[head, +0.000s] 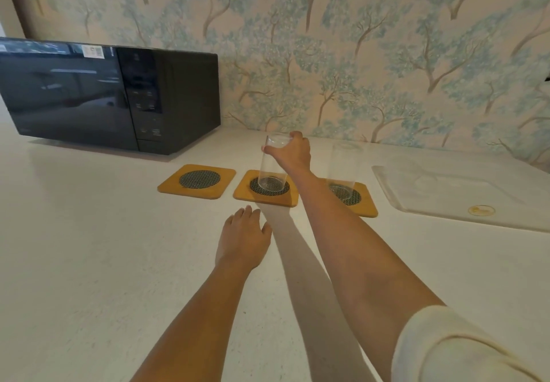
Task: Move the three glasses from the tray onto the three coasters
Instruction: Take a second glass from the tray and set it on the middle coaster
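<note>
Three square wooden coasters with dark mesh centres lie in a row on the white counter. The left coaster is bare. A tall clear glass stands on the middle coaster, and my right hand grips its rim from above. A second clear glass stands upright on the right coaster, partly behind my right forearm. The clear tray lies to the right with no glass visible on it. My left hand rests flat on the counter, fingers apart, just in front of the middle coaster.
A black microwave stands at the back left against the tree-patterned wall. The white counter stretches wide in front of the coasters. A small round gold sticker marks the tray's near edge.
</note>
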{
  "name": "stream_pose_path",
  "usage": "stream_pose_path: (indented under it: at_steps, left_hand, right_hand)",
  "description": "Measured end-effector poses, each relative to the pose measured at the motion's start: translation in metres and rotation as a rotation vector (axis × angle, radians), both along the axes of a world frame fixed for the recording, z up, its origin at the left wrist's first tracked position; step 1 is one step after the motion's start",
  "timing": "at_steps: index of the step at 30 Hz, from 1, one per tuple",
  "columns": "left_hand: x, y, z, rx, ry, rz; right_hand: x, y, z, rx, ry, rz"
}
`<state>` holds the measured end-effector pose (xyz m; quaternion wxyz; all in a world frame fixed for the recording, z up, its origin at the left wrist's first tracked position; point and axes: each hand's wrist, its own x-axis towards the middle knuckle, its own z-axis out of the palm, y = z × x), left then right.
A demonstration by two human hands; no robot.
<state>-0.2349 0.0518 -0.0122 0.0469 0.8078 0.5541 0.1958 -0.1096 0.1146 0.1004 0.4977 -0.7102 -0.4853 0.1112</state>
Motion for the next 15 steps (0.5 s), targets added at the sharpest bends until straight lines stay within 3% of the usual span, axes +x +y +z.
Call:
stream_pose_path:
  at_steps: [15]
  left_hand:
    - [0.001,0.0,0.001,-0.011,-0.008,0.015]
  right_hand:
    - [-0.009,0.021,-0.01,-0.034,-0.078,0.046]
